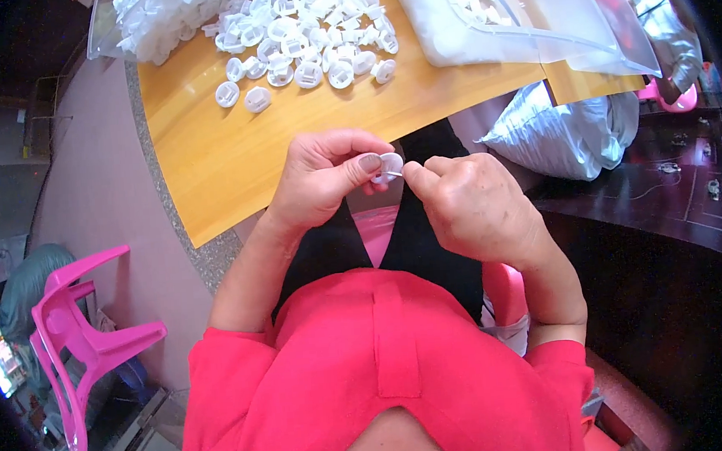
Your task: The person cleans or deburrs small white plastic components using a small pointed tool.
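Between the thumb and fingers of my left hand (325, 174) is a small round white plastic part (388, 167), held just off the table's near edge. My right hand (475, 202) is closed in a pinch beside it. A thin, pale tip (394, 173) shows between the right fingertips and the part; I cannot tell whether it belongs to a tool or to the part. Similar round white plastic parts (308, 74) lie in a loose heap on the wooden table (209, 169), beyond my hands.
A clear bag of white pieces (155, 31) sits at the far left. On the far right stands a translucent plastic bin (482, 48) with more parts. A pink plastic chair (95, 341) is at left, a stuffed pale sack (570, 134) at right. Another person's sleeve (665, 33) shows far right.
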The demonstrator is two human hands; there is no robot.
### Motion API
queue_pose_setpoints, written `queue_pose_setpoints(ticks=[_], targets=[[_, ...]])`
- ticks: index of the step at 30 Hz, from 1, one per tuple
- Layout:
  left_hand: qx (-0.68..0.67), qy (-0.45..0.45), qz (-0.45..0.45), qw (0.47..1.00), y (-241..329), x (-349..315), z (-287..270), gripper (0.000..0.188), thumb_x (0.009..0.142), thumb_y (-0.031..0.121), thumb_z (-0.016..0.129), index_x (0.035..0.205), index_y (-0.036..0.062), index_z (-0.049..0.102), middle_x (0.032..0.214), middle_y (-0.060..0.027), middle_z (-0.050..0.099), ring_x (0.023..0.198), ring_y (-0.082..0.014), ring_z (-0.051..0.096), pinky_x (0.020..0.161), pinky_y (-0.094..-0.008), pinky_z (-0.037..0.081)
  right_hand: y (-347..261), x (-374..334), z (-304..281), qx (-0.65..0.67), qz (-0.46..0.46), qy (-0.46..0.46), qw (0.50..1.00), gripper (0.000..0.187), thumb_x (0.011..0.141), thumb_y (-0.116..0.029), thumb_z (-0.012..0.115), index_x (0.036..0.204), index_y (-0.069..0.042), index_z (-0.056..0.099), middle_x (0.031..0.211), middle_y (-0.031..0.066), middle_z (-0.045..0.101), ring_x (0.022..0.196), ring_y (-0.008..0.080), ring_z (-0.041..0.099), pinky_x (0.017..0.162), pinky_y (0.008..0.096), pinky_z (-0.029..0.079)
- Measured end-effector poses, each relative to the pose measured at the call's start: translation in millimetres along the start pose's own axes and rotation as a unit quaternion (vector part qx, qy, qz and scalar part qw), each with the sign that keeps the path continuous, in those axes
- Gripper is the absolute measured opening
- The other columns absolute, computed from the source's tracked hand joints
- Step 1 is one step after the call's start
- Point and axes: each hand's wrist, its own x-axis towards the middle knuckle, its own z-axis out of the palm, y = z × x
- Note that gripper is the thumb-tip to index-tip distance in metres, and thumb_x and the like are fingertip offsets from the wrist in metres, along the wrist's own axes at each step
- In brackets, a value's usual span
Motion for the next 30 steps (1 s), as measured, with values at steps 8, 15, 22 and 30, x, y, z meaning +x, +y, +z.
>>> queue_pose_setpoints(ticks=[8,15,22,30], targets=[[-0.017,0.017,-0.050,0.998,1,3,-1,0.017,0.091,0.008,0.061,0.103,-0.0032,0.065,0.086,-0.0086,0.068,0.073,-0.0126,0.063,0.065,-0.0260,0.053,-3,-4,6,-0.028,0.013,0.026,0.999,0.019,0.077,-0.006,0.055,0.094,0.001,0.056,0.072,0.0111,0.057,0.063,0.0260,0.063,0.055,0.0362,0.051],[0.333,0.366,0.319,0.808,128,63,-83,0.018,0.090,0.014,0.063,0.102,0.0008,0.067,0.088,-0.0033,0.066,0.081,-0.0101,0.060,0.075,-0.0243,0.049,8,-9,19,0.039,0.054,0.147,0.987,0.027,0.078,0.000,0.057,0.105,0.001,0.059,0.070,0.0126,0.055,0.063,0.0296,0.060,0.054,0.0393,0.050],[0.592,0.403,0.338,0.611,182,81,-150,0.018,0.087,0.014,0.064,0.100,0.0008,0.068,0.088,-0.0027,0.066,0.077,-0.0109,0.058,0.070,-0.0247,0.046,4,-14,41,0.109,0.057,0.111,0.986,0.025,0.079,-0.001,0.058,0.105,0.001,0.058,0.071,0.0147,0.057,0.064,0.0325,0.061,0.055,0.0411,0.050],[0.592,0.348,0.150,0.711,43,6,-136,0.024,0.076,0.013,0.073,0.094,-0.0011,0.066,0.081,-0.0118,0.062,0.069,-0.0188,0.060,0.063,-0.0309,0.049,9,-20,57,0.133,0.055,0.101,0.984,0.022,0.078,-0.002,0.058,0.100,0.002,0.057,0.072,0.0154,0.057,0.065,0.0334,0.061,0.056,0.0415,0.051]])
